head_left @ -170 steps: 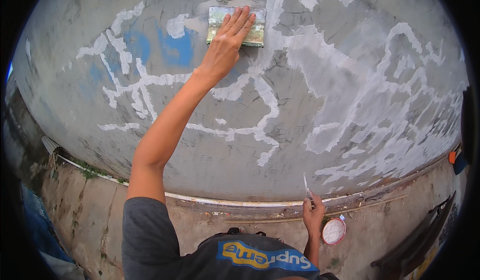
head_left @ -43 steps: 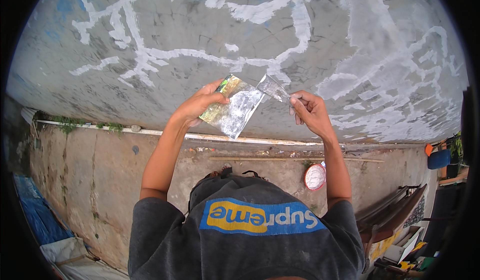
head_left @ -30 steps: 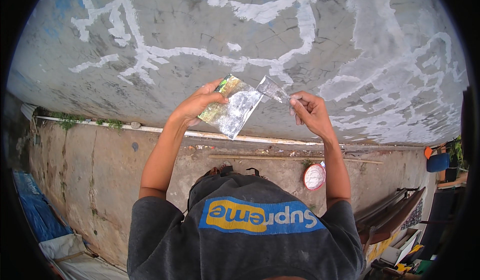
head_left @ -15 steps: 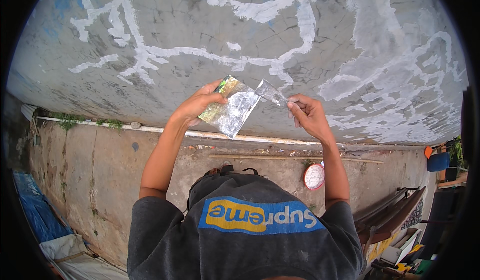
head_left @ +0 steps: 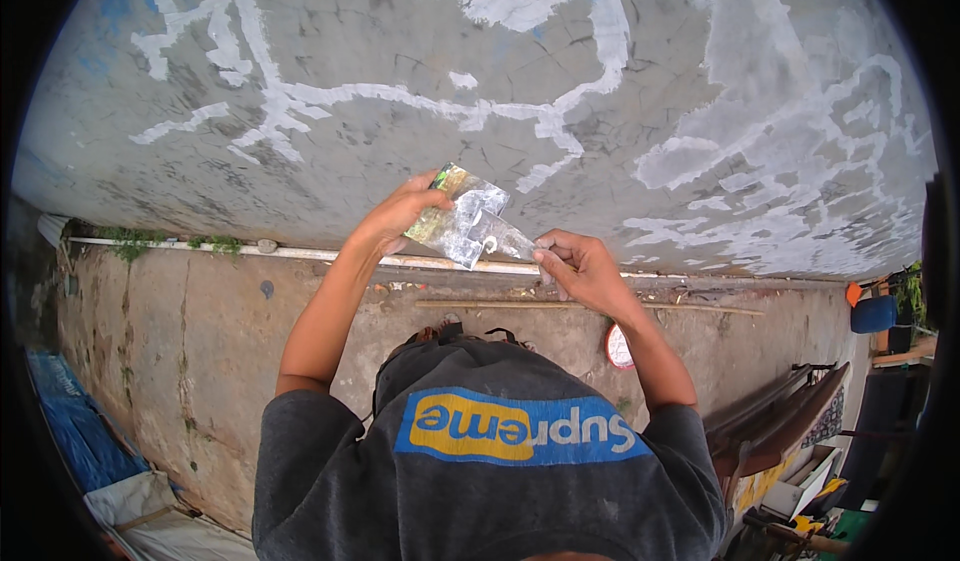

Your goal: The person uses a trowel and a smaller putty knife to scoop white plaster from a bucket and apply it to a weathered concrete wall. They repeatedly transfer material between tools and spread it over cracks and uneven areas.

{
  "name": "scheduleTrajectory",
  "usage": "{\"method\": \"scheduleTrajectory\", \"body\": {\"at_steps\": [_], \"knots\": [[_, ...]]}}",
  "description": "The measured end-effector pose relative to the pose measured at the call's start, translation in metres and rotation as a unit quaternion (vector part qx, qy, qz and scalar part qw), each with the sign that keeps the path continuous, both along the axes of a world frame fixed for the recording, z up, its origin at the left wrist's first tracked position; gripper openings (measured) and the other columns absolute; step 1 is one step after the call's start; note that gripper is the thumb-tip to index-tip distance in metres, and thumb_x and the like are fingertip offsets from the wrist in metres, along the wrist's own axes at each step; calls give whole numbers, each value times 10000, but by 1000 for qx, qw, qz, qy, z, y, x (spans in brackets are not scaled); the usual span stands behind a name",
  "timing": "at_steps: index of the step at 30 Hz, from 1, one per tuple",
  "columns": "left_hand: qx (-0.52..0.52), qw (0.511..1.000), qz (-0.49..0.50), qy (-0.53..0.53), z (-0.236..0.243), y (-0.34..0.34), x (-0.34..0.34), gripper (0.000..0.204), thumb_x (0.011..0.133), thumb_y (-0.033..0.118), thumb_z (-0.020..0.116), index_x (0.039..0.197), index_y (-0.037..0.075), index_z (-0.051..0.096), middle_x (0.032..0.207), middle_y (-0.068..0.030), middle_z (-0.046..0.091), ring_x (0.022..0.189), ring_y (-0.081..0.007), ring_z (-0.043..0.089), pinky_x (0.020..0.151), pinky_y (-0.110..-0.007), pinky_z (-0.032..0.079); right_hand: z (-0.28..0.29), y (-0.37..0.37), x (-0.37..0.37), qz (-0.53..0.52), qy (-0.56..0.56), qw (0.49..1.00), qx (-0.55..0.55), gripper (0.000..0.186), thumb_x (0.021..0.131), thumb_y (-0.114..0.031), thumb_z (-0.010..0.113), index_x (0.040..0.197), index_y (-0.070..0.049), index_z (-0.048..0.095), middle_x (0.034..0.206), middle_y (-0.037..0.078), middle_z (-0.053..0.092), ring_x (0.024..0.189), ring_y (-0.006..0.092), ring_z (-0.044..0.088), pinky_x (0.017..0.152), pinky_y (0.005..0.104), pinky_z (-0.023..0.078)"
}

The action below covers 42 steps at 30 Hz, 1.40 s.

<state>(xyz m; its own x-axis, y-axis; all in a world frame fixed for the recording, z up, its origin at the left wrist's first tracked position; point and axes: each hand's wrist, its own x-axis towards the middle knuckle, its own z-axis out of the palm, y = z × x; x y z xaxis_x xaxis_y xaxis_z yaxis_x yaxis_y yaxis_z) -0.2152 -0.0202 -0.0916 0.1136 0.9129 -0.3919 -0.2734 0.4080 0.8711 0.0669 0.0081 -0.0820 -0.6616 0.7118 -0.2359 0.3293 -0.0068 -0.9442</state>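
Note:
My left hand (head_left: 395, 221) is closed on a flat square plate (head_left: 432, 226), mottled green and smeared with white, with the thumb over its face. My right hand (head_left: 580, 271) grips a clear-grey tapered putty knife (head_left: 510, 241), whose wide blade lies over the plate's right part, with some white paste on it. Both are held out in front of the grey cracked wall (head_left: 380, 51), which carries branching bands and patches of white filler. A red-rimmed tub of white paste (head_left: 617, 346) on the ground is partly hidden behind my right forearm.
A white pipe (head_left: 170, 244) runs along the wall's foot, with a thin pole (head_left: 690, 307) on the dirty concrete ground (head_left: 200, 361). A blue tarp (head_left: 70, 411) lies left; brown curved panels (head_left: 780, 421), assorted boards and a blue container (head_left: 872, 314) are at right.
My left hand has come away from the wall with the plate since the earliest frame. In the last half second my right hand moved down and leftward, bringing the knife's blade across the plate.

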Motion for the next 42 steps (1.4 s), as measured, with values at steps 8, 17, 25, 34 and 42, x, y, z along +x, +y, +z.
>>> {"method": "scheduleTrajectory", "body": {"at_steps": [8, 17, 25, 34, 42], "knots": [[2, 997, 8, 77, -18, 5, -5, 870, 801, 147, 598, 1516, -67, 152, 1493, -265, 334, 1372, -308, 362, 1107, -361, 314, -5, 17, 4, -49, 33, 998, 14, 208, 968, -189, 613, 1014, 13, 633, 668, 2, 588, 556, 50, 501, 443, 228, 403], [47, 994, 18, 99, -20, 6, 0, 847, 802, 153, 571, 1514, -65, 168, 1498, -263, 330, 1405, -314, 295, 1155, -380, 204, -24, 2, -5, 4, 22, 999, 27, 195, 970, -187, 612, 1012, 1, 641, 652, -11, 577, 573, 38, 486, 449, 213, 370], [45, 994, -11, 100, 8, 2, 5, 821, 811, 147, 559, 1510, -65, 185, 1472, -254, 365, 1372, -304, 351, 1133, -360, 256, -24, 38, -9, -110, 38, 988, 99, 185, 954, -170, 633, 1019, 3, 642, 710, -7, 608, 627, 47, 513, 525, 233, 396], [39, 997, 11, 58, 2, 6, -5, 780, 808, 127, 562, 1503, -37, 248, 1380, -201, 465, 1234, -244, 482, 1030, -324, 395, -8, 17, -11, -88, 48, 995, 9, 192, 953, -163, 633, 1013, 18, 645, 703, 4, 600, 632, 56, 522, 571, 256, 420], [8, 994, 89, -56, -25, 21, -13, 682, 843, 82, 565, 1467, -33, 314, 1218, -146, 553, 900, -151, 614, 667, -266, 523, -12, -8, -11, 26, 60, 998, -24, 216, 977, -206, 601, 1015, 3, 639, 701, 10, 598, 580, 52, 504, 521, 231, 402]]}}
